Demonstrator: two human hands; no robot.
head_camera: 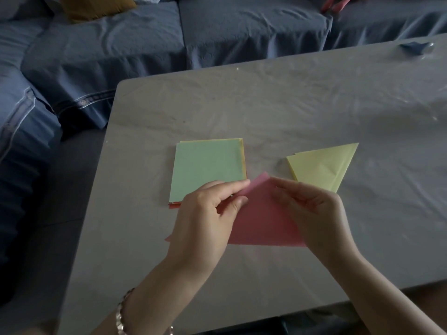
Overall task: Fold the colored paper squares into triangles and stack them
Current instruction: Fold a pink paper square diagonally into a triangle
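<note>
"Pink paper (262,221), where is it sitting?"

"Between both hands, low over the near part of the grey table (266,105). It shows as a triangle, tip pointing away from the person and long edge nearest them."

"And the hands, have they got it or not?"

"Both have. The left hand (205,213) pinches the left slope just below the tip, thumb on top and forefinger behind. The right hand (316,213) has its fingers curled onto the right slope, covering that corner. So the tip pokes up between the two grips."

"What else is around?"

"A stack of squares (208,168) with a green sheet on top lies just behind the left hand, whose knuckles overlap its near corner. A yellow triangle (324,165) lies flat just beyond the right hand. A bracelet (121,315) is on the left wrist, and a blue sofa (108,56) sits behind the table."
</note>
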